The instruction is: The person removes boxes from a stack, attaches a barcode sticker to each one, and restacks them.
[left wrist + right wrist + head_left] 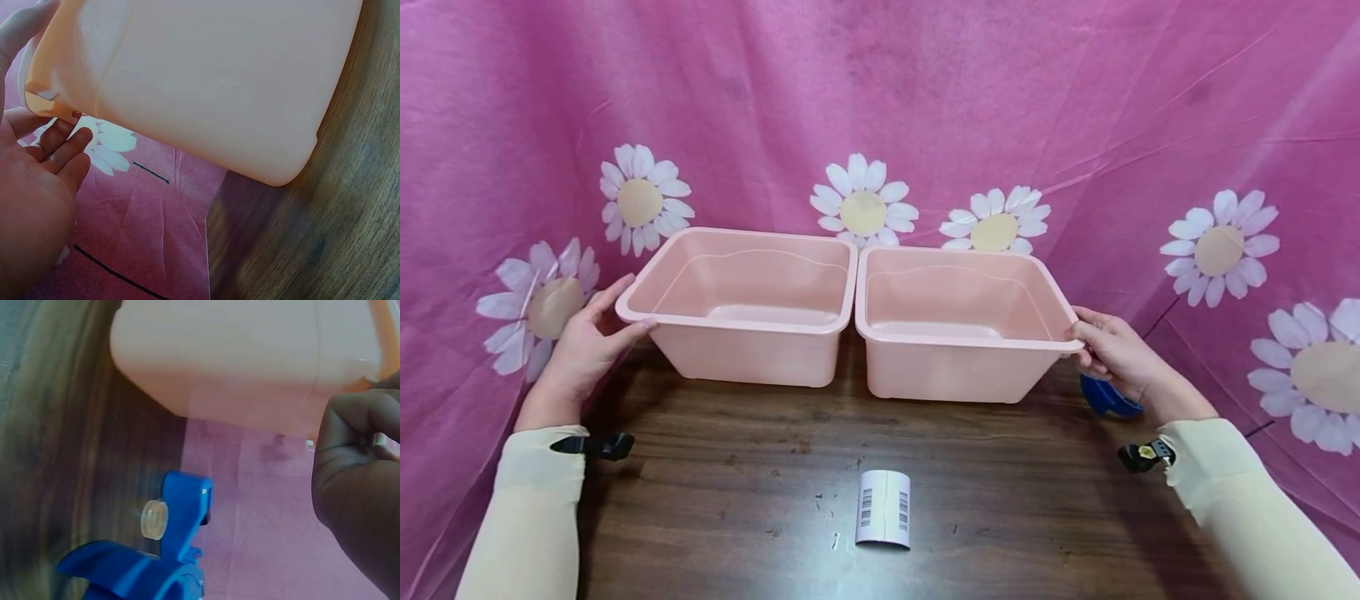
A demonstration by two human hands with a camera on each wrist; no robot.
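So the left hand (583,342) had its grip on the left end of a pale pink rectangular plastic tub (745,354), and the right hand (1118,352) was pinching the right rim of a matching pink plastic tub (943,371). Both were side by side toward the far part of the brown wood-grain desk (737,483), with a curved white barcoded piece (883,508) on the near side.

Shows smooth plastic in the tubs (747,354) at centre, faintly glossy wood grain on the counter (730,492) below, creased cloth in the curtain (880,83) up top.
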